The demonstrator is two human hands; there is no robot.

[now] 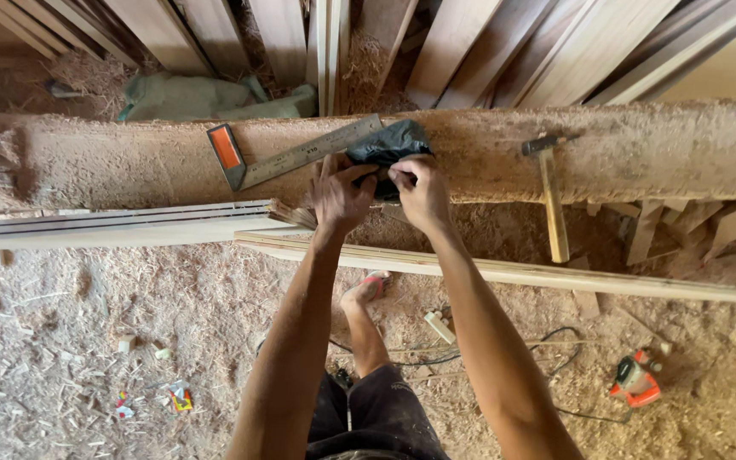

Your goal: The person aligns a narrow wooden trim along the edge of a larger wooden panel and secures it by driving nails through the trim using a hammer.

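Note:
Both my hands reach forward to a dark grey-black plastic bag (385,143) lying on a sawdust-covered workbench (129,158). My left hand (338,192) pinches the bag's near edge with its fingers. My right hand (419,189) grips the same edge just beside it. A metal try square (291,153) with an orange-and-black handle lies on the bench, its blade tip running under the bag. What the bag holds is hidden.
A hammer (551,196) with a wooden handle hangs over the bench's front edge at right. Long pale wood mouldings (112,223) and a strip (555,274) lie below the bench. Planks lean at the back. An orange power tool (636,381) and cable rest on the sawdust floor.

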